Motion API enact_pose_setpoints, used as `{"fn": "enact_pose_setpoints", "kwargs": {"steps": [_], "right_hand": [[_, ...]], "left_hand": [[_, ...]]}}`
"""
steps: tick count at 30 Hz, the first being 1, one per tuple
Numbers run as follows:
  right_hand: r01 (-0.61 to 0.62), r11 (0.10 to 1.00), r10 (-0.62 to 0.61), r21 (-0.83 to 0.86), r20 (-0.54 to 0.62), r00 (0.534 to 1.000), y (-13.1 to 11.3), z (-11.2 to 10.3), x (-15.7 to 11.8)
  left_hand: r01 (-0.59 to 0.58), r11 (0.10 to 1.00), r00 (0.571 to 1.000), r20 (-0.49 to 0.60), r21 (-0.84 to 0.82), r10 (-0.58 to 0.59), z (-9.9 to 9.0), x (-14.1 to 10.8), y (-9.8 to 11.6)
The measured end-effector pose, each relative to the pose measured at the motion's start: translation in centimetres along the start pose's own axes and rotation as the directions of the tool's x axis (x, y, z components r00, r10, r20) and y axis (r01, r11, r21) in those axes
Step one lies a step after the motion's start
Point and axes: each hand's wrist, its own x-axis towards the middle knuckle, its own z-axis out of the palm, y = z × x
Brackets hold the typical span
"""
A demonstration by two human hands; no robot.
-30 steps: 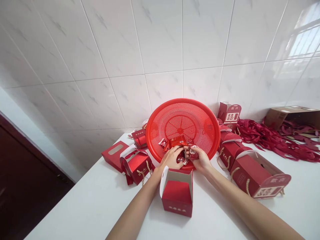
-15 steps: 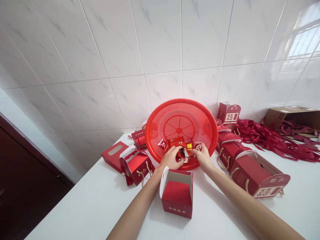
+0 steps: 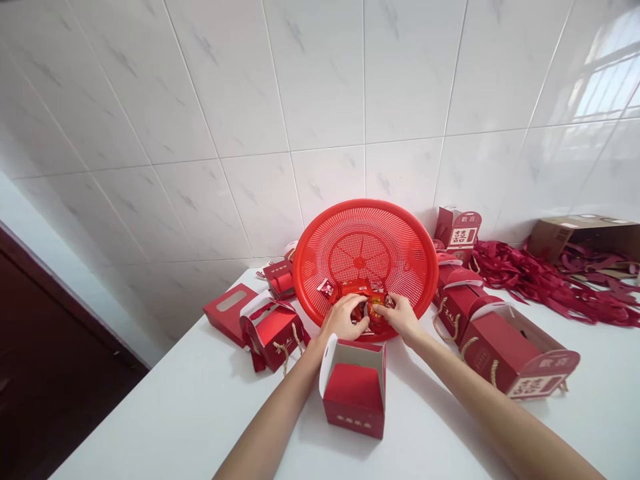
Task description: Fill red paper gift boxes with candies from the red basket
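Observation:
A red plastic basket (image 3: 360, 220) leans tilted against the wall, with several red wrapped candies (image 3: 327, 289) in its lower part. Inside its near rim, my left hand (image 3: 345, 317) curls its fingers and thumb around small wrapped candies, partly hidden by the hand. To the right, my right hand (image 3: 401, 316) pinches a red-and-gold wrapped candy (image 3: 379, 309) close to my left fingertips. Just in front of the basket stands an open red gift box (image 3: 354, 393), its top flaps raised; my left wrist passes beside it.
Left of the basket are a red gift box with rope handles (image 3: 275, 333) and a flat red box (image 3: 230, 313). More red boxes (image 3: 515, 350) line the right side. Behind them lie a heap of dark red ribbons (image 3: 535, 280) and a cardboard carton (image 3: 555, 233). The tiled wall (image 3: 325, 180) closes the back.
My right hand has shifted slightly left and down, towards my left hand, and the gold-marked candy now lies between its fingertips. My left hand stays almost in place.

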Motion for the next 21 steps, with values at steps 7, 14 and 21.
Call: {"fn": "enact_pose_setpoints", "kwargs": {"steps": [7, 14, 21], "right_hand": [[-0.019, 0.975, 0.045, 0.224, -0.111, 0.993, -0.2, -0.7, 0.9], [-0.092, 0.899, 0.121, 0.428, -0.039, 0.992, -0.7, -0.8, 1.1], [-0.17, 0.857, 0.14, 0.486, 0.097, 0.985, -1.1, 0.1, 0.2]], "left_hand": [[-0.036, 0.998, 0.993, -0.111, -0.051, 0.03, 0.3, -0.1, 0.0], [-0.042, 0.995, 0.974, -0.225, -0.094, 0.02, -0.1, 0.1, 0.0], [-0.028, 0.975, 0.994, -0.105, -0.222, 0.004, -0.4, -0.1, 0.2]]}}
